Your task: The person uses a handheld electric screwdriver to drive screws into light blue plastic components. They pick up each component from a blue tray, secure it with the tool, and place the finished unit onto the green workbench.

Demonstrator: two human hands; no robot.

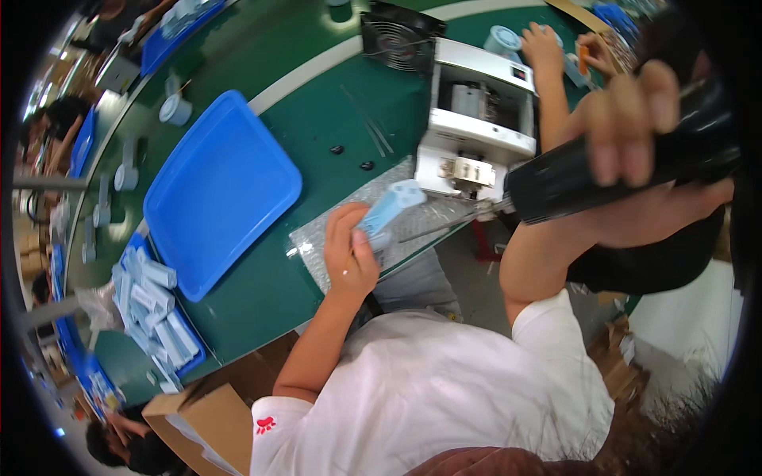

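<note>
My left hand [351,252] is closed around a light blue plastic part [390,208] with a long body and a rounded end. It is held above a sheet of bubble wrap [317,232] at the bench's near edge. My right hand [627,131] grips a black electric screwdriver [556,178], which lies sideways across the view. Its thin bit points left, and the tip appears close to the near side of the blue part; I cannot tell whether they touch. Beyond the bit stands a white screw feeder [480,131] with an open front.
A blue tray [226,194] lies to the left. Behind it, a bin holds several light blue parts [155,305]. Two small black pieces [337,149] rest on the green bench, with a black fan [401,40] at the back. A co-worker's hands [544,49] work at far right.
</note>
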